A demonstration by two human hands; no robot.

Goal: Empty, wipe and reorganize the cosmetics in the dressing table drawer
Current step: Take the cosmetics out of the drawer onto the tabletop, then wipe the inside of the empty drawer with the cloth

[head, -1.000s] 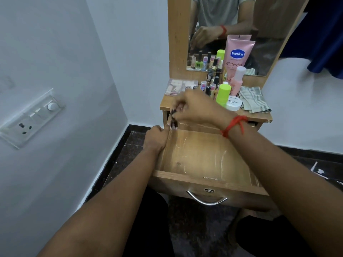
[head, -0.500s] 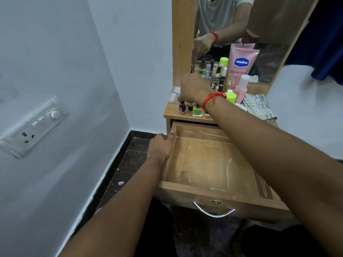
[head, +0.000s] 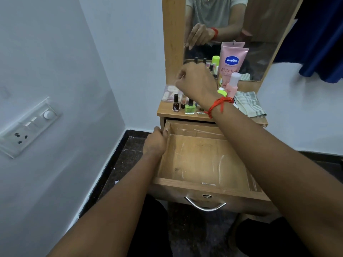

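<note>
The wooden drawer [head: 185,184] is pulled out, its inside bare except for a small scrap near the front wall. My left hand [head: 156,142] grips the drawer's left wall. My right hand [head: 194,80], with a red thread at the wrist, hovers over the table top [head: 167,115] with loose fingers; the mirror shows nothing in it. Below it stand a dark red nail polish bottle [head: 175,105], a green one [head: 189,108] and a small one [head: 183,101]. Behind are a pink Vaseline tube [head: 234,61] and a pink bottle [head: 233,84].
A striped cloth [head: 249,105] lies on the table top's right side, and a clear flat pack [head: 169,92] at the back left. More small bottles stand by the mirror [head: 259,34]. A switchboard [head: 27,127] is on the left wall. The drawer handle [head: 205,205] faces me.
My right hand carried nail polish bottles from over the drawer to the table top's front left, released them and rose. My left hand stayed on the drawer wall.
</note>
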